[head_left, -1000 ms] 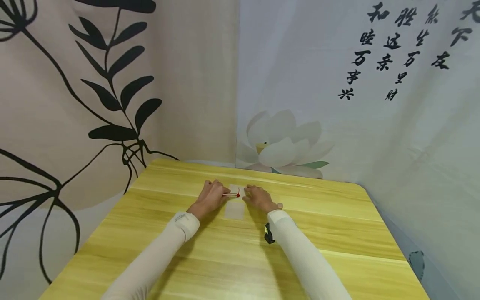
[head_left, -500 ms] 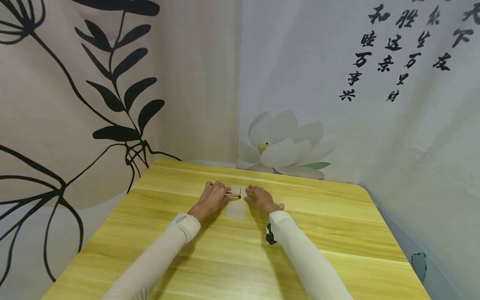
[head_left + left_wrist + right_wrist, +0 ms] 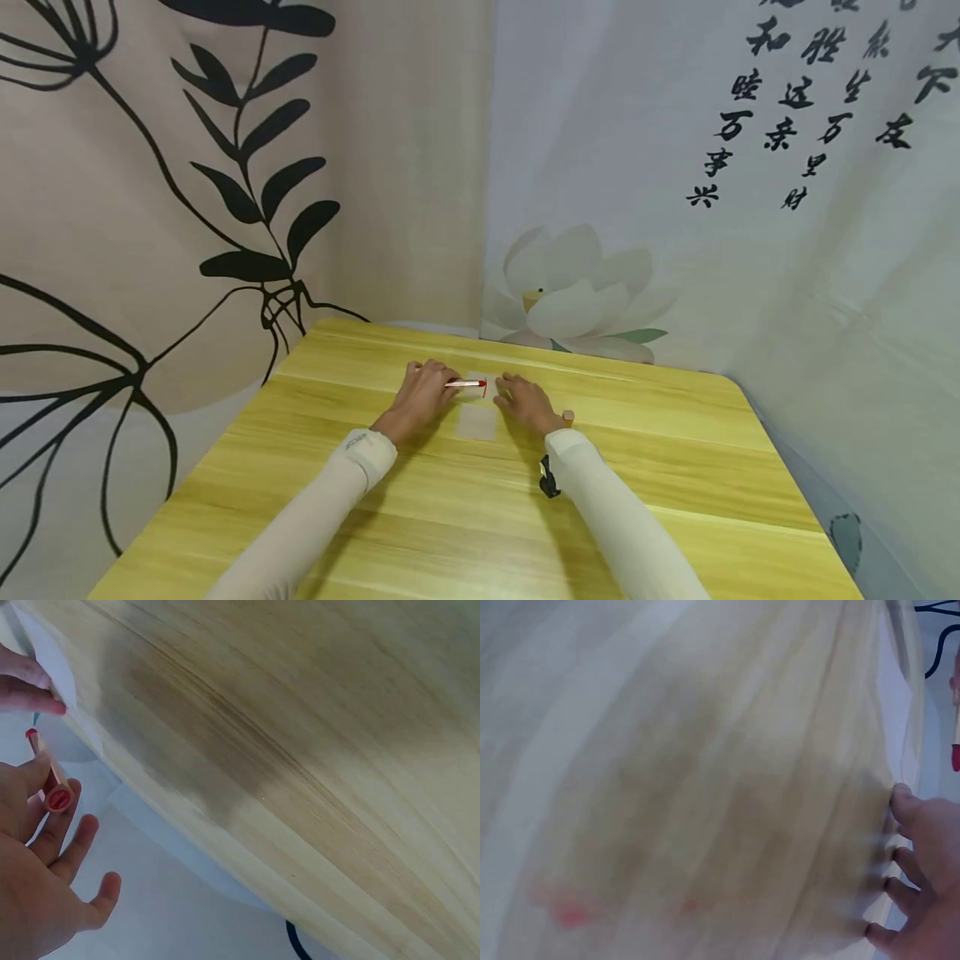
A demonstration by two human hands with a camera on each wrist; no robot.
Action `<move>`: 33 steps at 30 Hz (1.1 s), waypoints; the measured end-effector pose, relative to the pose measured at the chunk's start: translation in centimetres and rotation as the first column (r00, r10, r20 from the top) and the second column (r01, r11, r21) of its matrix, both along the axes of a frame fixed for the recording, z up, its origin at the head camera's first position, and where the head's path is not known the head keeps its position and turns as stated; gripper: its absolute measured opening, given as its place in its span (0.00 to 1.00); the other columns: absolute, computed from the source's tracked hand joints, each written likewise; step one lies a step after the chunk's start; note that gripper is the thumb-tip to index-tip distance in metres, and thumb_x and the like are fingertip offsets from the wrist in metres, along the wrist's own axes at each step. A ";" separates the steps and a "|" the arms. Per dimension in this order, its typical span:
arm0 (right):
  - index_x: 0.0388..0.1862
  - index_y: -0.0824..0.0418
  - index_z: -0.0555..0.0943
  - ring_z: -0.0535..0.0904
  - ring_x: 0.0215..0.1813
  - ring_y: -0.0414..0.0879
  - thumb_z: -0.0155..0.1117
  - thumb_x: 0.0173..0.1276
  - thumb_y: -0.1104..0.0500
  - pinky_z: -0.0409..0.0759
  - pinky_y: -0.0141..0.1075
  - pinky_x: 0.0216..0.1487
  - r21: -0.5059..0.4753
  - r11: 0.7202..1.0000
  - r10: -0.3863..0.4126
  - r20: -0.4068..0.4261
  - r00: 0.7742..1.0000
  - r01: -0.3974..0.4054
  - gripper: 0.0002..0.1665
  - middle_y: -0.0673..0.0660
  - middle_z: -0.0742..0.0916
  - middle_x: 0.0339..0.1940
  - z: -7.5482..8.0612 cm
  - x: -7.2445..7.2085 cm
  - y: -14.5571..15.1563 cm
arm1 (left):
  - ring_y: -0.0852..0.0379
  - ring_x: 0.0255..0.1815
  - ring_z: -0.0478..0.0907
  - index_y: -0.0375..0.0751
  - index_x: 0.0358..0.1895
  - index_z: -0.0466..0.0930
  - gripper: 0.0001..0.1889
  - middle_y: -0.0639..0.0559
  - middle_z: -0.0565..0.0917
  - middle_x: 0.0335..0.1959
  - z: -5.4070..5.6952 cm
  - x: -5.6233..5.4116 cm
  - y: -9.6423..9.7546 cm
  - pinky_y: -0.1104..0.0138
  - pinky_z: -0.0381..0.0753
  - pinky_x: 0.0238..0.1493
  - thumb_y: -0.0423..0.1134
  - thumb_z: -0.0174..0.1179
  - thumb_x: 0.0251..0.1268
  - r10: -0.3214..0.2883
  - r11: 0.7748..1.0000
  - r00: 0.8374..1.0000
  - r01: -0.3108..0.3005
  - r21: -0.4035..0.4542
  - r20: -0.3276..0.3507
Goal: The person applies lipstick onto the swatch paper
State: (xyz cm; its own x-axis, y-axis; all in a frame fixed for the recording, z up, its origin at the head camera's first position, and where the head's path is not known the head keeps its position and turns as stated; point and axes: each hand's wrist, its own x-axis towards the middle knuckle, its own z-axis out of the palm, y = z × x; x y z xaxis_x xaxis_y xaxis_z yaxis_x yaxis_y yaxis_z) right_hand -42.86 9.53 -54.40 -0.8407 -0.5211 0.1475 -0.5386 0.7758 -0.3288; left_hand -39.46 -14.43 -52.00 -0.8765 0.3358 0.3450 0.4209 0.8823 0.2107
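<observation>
In the head view my left hand (image 3: 423, 392) pinches a white marker with red ends (image 3: 467, 383), held low and nearly level over a small white sheet of paper (image 3: 475, 393). The left wrist view shows the marker's round red end (image 3: 58, 799) between thumb and fingers, the other fingers spread apart. A short red line shows on the sheet beside the marker's right end. My right hand (image 3: 527, 402) rests with its fingertips at the sheet's right edge. In the right wrist view its thumb (image 3: 906, 799) touches the paper (image 3: 892, 705) and its other fingers are spread on the table.
A second pale square sheet (image 3: 477, 422) lies just nearer to me on the yellow wood-grain table (image 3: 465, 508). Behind the table's far edge hang cloth walls (image 3: 408, 167) with printed plants and writing. A black device (image 3: 548, 477) shows under my right sleeve.
The marker has turned and lifted slightly, so its body shows more against the paper. My right hand stays at the sheet. The head view has shifted a little.
</observation>
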 end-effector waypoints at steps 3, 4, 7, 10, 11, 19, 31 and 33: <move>0.64 0.65 0.79 0.75 0.69 0.68 0.63 0.80 0.58 0.73 0.65 0.66 -0.018 1.000 -0.009 0.005 1.000 0.009 0.19 0.69 0.78 0.71 -0.5 0.5 0.4 | 0.53 0.53 0.81 0.49 0.50 0.90 0.10 0.57 0.89 0.45 -0.2 0.4 0.1 0.46 0.66 0.66 0.45 0.68 0.72 -0.003 1.000 1.000 0.003 0.000 0.007; 0.67 0.65 0.77 0.74 0.70 0.68 0.62 0.80 0.57 0.71 0.65 0.68 -0.023 1.000 -0.017 0.012 1.000 0.017 0.22 0.69 0.77 0.72 -0.6 0.7 0.5 | 0.53 0.53 0.81 0.49 0.50 0.90 0.10 0.57 0.89 0.45 -0.3 0.6 0.2 0.46 0.66 0.66 0.45 0.68 0.72 -0.006 1.000 1.000 0.006 0.003 0.007; 0.76 0.64 0.71 0.67 0.76 0.68 0.60 0.81 0.55 0.64 0.65 0.74 -0.035 0.998 -0.050 0.052 0.997 0.052 0.30 0.68 0.73 0.76 -0.8 1.2 0.7 | 0.53 0.52 0.81 0.49 0.50 0.90 0.10 0.57 0.89 0.44 -0.5 1.0 0.3 0.47 0.66 0.66 0.45 0.68 0.72 -0.013 1.000 1.000 0.013 0.010 0.004; 0.81 0.63 0.65 0.64 0.78 0.67 0.58 0.83 0.53 0.63 0.63 0.75 -0.055 0.995 -0.072 0.099 0.992 0.077 0.34 0.67 0.70 0.79 -0.7 1.7 0.9 | 0.53 0.52 0.81 0.49 0.50 0.90 0.10 0.56 0.89 0.45 -0.5 1.5 0.5 0.46 0.67 0.66 0.46 0.68 0.72 -0.024 1.000 1.000 0.024 0.016 -0.004; 0.82 0.62 0.64 0.64 0.79 0.67 0.58 0.83 0.52 0.63 0.63 0.75 -0.065 0.994 -0.076 0.114 0.991 0.083 0.34 0.67 0.69 0.79 -0.6 1.9 1.0 | 0.52 0.52 0.81 0.49 0.50 0.90 0.10 0.56 0.89 0.45 -0.5 1.7 0.5 0.46 0.67 0.65 0.45 0.68 0.72 -0.029 0.999 1.000 0.030 0.021 -0.009; 0.84 0.61 0.57 0.61 0.81 0.62 0.54 0.84 0.49 0.62 0.58 0.78 -0.093 0.995 -0.028 0.168 0.985 0.044 0.38 0.65 0.63 0.83 0.6 3.0 1.2 | 0.50 0.53 0.80 0.46 0.51 0.90 0.11 0.54 0.89 0.47 0.4 2.8 -0.2 0.45 0.67 0.65 0.43 0.70 0.70 -0.028 0.999 0.999 0.029 0.014 -0.030; 0.73 0.68 0.74 0.67 0.77 0.65 0.61 0.81 0.51 0.66 0.59 0.75 -0.145 0.988 0.051 0.047 0.998 -0.044 0.30 0.65 0.75 0.76 1.4 5.3 0.7 | 0.51 0.57 0.80 0.46 0.52 0.89 0.12 0.54 0.89 0.48 1.2 3.4 -0.7 0.43 0.66 0.67 0.44 0.69 0.71 -0.025 1.000 1.000 0.024 -0.020 -0.017; 0.72 0.68 0.75 0.70 0.75 0.65 0.63 0.80 0.52 0.68 0.58 0.73 -0.114 0.992 0.064 0.015 0.998 -0.062 0.30 0.66 0.77 0.73 1.0 5.7 0.6 | 0.51 0.57 0.80 0.46 0.52 0.89 0.12 0.54 0.89 0.48 1.0 3.7 -0.7 0.43 0.66 0.67 0.44 0.69 0.71 -0.032 0.999 0.999 0.032 -0.021 -0.006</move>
